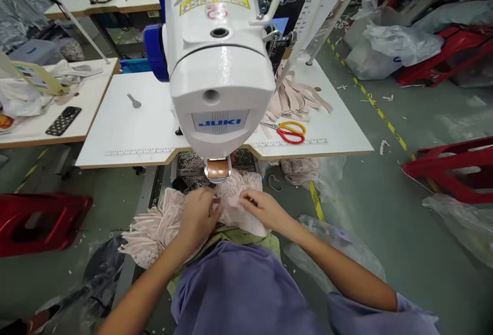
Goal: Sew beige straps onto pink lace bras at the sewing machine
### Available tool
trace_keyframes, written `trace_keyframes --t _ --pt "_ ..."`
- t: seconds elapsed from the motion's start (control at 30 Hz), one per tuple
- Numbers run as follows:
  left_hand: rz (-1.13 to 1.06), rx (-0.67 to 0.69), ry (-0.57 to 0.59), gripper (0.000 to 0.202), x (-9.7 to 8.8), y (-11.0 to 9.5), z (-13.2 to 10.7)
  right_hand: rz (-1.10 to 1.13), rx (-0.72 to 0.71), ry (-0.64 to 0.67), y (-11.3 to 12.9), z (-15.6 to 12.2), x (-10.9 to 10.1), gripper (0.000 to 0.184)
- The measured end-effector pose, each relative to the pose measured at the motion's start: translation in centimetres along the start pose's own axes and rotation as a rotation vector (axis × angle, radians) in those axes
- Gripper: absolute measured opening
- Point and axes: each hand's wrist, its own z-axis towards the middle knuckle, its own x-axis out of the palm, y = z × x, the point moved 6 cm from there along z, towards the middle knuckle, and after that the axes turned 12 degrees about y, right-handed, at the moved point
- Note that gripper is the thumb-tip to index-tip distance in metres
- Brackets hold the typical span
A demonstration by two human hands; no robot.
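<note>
A pale pink lace fabric piece (234, 191) lies in my lap, just under the head of a white JUKI sewing machine (219, 78). My left hand (198, 217) has its fingers curled and pinched on the lace near the middle. My right hand (262, 209) pinches the same lace from the right side. More pink lace pieces (150, 232) are bunched to the left of my left hand.
The white sewing table (127, 129) carries red-and-yellow scissors (288, 132) and a heap of pink strips (296, 98). Red plastic stools (38, 224) stand left and right on the floor. Clear plastic bags (331, 247) lie beside my right arm. A phone (63, 120) rests on the neighbouring table.
</note>
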Motion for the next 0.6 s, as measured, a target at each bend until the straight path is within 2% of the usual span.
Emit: trace_keyframes --t 0.03,0.07,0.17,0.23,0.3,0.37,0.5,0.57,0.6 --pt "-0.144 -0.004 -0.040 0.016 0.3 0.9 -0.2 0.082 0.026 -0.101 -1.0 0.2 -0.3 0.028" --pt "-0.307 -0.017 -0.023 0.018 1.2 1.8 -0.3 0.171 0.047 -0.192 -1.8 0.4 -0.3 0.030" --pt "-0.651 -0.078 0.272 0.031 5.8 3.9 -0.3 0.345 0.049 -0.360 -2.6 1.1 0.7 0.033" --pt "-0.735 -0.082 0.341 0.045 8.0 4.5 0.2 0.373 0.026 -0.426 -1.8 1.3 1.7 0.032" --pt "-0.838 -0.065 0.285 0.062 9.0 4.6 1.2 0.361 0.010 -0.506 -0.9 1.3 2.6 0.030" --pt "-0.922 -0.040 0.162 0.074 9.2 4.3 2.1 0.339 -0.005 -0.560 -0.2 1.3 3.7 0.028" --pt "-0.969 -0.038 -0.139 0.056 7.7 3.4 2.0 0.370 -0.031 -0.604 -0.5 1.4 6.0 0.027" --pt "-0.891 -0.080 -0.258 0.045 6.3 3.1 1.2 0.397 -0.042 -0.544 -0.8 1.5 6.6 0.029" --pt "-0.806 -0.094 -0.278 0.041 5.4 2.8 0.8 0.388 -0.063 -0.501 -0.8 1.4 6.5 0.029"
